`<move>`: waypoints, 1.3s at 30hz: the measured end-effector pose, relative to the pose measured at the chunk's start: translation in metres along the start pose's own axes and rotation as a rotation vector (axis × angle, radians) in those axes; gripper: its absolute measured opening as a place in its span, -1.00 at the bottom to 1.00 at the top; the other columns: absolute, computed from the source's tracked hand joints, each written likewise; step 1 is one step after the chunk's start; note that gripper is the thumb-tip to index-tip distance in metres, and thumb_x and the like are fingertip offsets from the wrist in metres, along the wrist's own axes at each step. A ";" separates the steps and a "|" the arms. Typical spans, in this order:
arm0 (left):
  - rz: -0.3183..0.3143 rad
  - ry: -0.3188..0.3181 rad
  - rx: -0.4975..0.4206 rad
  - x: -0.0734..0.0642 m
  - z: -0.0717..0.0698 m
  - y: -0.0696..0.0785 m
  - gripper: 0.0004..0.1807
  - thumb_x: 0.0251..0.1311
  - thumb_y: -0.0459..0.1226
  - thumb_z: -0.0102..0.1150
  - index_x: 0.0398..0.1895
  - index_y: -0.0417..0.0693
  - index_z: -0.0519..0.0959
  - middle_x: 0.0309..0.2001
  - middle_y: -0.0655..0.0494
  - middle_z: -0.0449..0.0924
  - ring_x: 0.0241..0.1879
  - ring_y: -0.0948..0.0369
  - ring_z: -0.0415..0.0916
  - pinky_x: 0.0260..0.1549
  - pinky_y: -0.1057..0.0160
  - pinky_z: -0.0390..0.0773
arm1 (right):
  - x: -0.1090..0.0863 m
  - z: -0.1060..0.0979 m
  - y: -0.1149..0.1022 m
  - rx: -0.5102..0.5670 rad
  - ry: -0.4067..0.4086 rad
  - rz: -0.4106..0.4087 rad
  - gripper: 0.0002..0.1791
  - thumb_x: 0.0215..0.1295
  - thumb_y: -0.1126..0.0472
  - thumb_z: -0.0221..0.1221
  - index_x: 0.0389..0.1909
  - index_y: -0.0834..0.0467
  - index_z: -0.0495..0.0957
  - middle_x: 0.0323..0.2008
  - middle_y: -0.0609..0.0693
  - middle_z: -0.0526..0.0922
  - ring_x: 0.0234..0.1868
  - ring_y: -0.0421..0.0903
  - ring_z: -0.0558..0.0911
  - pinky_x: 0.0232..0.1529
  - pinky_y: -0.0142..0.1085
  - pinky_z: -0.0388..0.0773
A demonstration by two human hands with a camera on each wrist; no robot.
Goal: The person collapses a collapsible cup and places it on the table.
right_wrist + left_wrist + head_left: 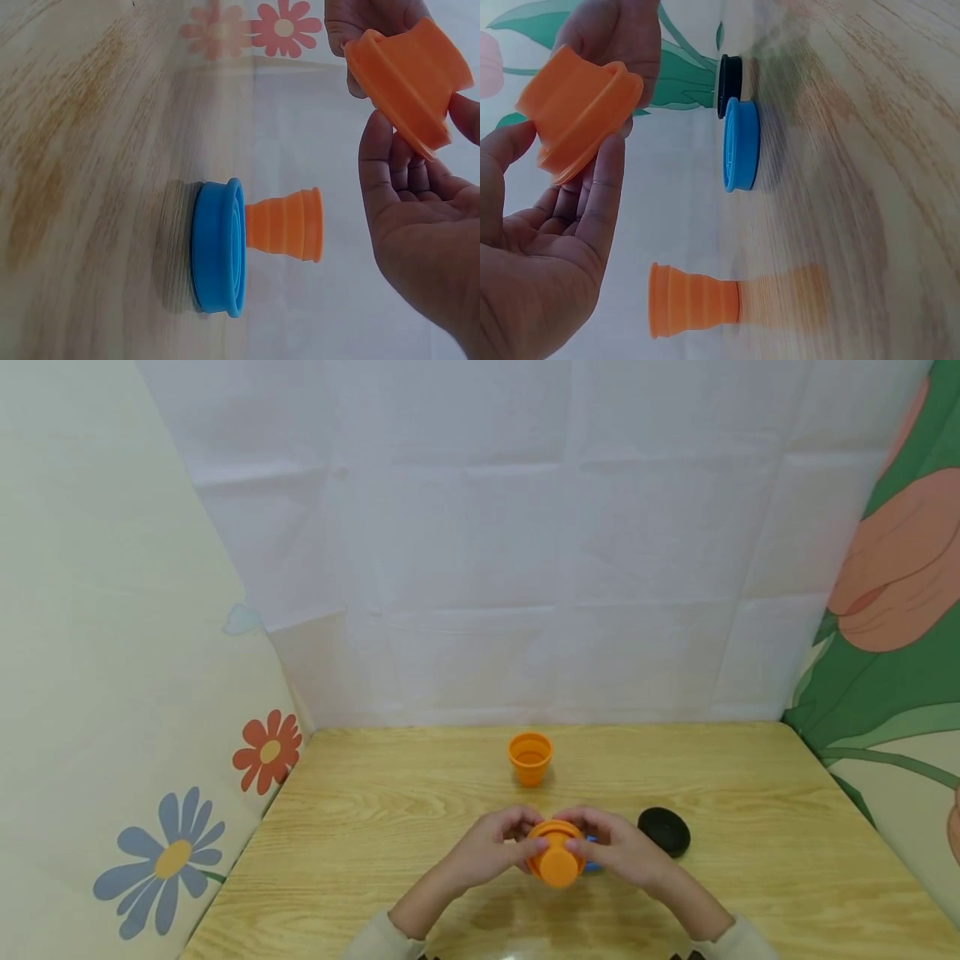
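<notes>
Both hands hold one orange collapsible cup [557,860] above the table, its narrow base turned toward the head camera. The cup is partly folded, with stacked rings near its rim in the left wrist view. My left hand [491,847] pinches one side between thumb and fingers. On the opposite side, my right hand [618,847] grips it the same way. Under the right hand, a blue collapsed cup [217,247] lies flat on the table, mostly hidden in the head view. A second orange cup [530,760] stands upright and extended farther back.
A black round collapsed cup or lid [663,832] lies on the wooden table [360,827] to the right of the right hand. A white cloth [450,543] hangs behind the table, with flower-printed cloths at both sides.
</notes>
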State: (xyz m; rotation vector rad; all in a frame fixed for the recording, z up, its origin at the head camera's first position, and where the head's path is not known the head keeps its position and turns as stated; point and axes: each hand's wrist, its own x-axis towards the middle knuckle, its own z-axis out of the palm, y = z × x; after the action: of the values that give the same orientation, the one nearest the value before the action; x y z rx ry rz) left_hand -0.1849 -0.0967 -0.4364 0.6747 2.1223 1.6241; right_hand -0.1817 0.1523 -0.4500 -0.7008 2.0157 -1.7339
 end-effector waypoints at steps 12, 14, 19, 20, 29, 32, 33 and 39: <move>0.041 0.028 0.102 0.006 0.005 -0.004 -0.80 0.35 -0.27 0.26 -0.07 -0.20 0.60 -0.34 0.12 0.59 -0.36 0.28 0.55 -0.35 -0.08 0.72 | 0.001 0.004 0.003 -0.096 0.029 -0.068 -0.64 0.51 0.17 0.16 0.19 0.26 0.49 -0.04 0.13 0.60 -0.10 -0.14 0.60 -0.15 -0.33 0.67; 0.048 0.032 0.109 0.007 0.005 -0.004 -0.82 0.34 -0.29 0.25 -0.08 -0.20 0.60 -0.35 0.13 0.59 -0.37 0.29 0.55 -0.36 -0.07 0.72 | 0.001 0.004 0.003 -0.109 0.045 -0.085 -0.66 0.50 0.19 0.16 0.18 0.26 0.50 -0.06 0.12 0.61 -0.10 -0.15 0.60 -0.15 -0.32 0.67; 0.083 0.052 0.121 0.006 0.005 -0.002 -0.82 0.35 -0.31 0.23 -0.07 -0.21 0.60 -0.34 0.11 0.61 -0.39 0.31 0.56 -0.38 -0.06 0.72 | 0.001 0.005 0.003 -0.148 0.098 -0.133 -0.69 0.51 0.21 0.14 0.17 0.24 0.53 -0.03 0.12 0.65 -0.09 -0.19 0.61 -0.10 -0.32 0.66; 0.094 0.060 0.119 0.006 0.005 -0.001 -0.82 0.36 -0.31 0.23 -0.06 -0.22 0.60 -0.34 0.10 0.62 -0.40 0.32 0.56 -0.39 -0.04 0.72 | 0.001 0.006 0.003 -0.143 0.109 -0.133 -0.69 0.52 0.21 0.13 0.18 0.24 0.54 -0.01 0.14 0.66 -0.07 -0.20 0.61 -0.07 -0.32 0.66; 0.213 0.256 0.110 0.007 0.007 -0.003 -0.82 0.41 -0.33 0.19 -0.03 -0.27 0.60 -0.28 -0.06 0.64 -0.37 0.35 0.55 -0.48 0.30 0.71 | -0.001 0.004 -0.001 0.076 0.096 -0.033 -0.47 0.61 0.10 0.00 0.38 0.39 0.31 0.10 0.19 0.57 -0.04 -0.07 0.66 -0.01 -0.10 0.69; 0.208 0.254 0.072 0.006 0.007 -0.003 -0.76 0.47 -0.31 0.12 0.05 -0.28 0.58 -0.22 -0.10 0.64 -0.33 0.34 0.58 -0.41 0.29 0.72 | -0.002 0.004 -0.003 0.092 0.088 -0.066 -0.49 0.60 0.13 0.01 0.34 0.43 0.32 0.05 0.16 0.59 -0.07 -0.10 0.67 -0.01 -0.08 0.70; 0.202 0.245 0.056 0.006 0.007 -0.003 -0.74 0.48 -0.30 0.10 0.08 -0.28 0.57 -0.20 -0.12 0.64 -0.31 0.33 0.59 -0.39 0.28 0.72 | -0.002 0.004 -0.004 0.091 0.090 -0.077 -0.49 0.60 0.14 0.01 0.33 0.45 0.33 0.03 0.15 0.59 -0.08 -0.12 0.67 -0.02 -0.11 0.70; 0.209 0.175 -0.041 0.003 0.006 -0.003 -0.61 0.47 -0.34 0.09 0.26 -0.39 0.44 -0.05 -0.26 0.55 -0.17 0.30 0.55 -0.23 0.28 0.72 | -0.002 0.005 -0.005 0.072 0.144 -0.096 -0.54 0.58 0.18 0.04 0.24 0.50 0.38 -0.06 0.13 0.60 -0.15 -0.17 0.66 -0.10 -0.25 0.71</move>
State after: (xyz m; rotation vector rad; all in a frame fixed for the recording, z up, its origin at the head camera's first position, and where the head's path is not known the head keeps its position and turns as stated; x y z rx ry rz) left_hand -0.1845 -0.0905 -0.4407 0.7894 2.1939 1.8954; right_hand -0.1771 0.1488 -0.4456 -0.6773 2.0309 -1.9537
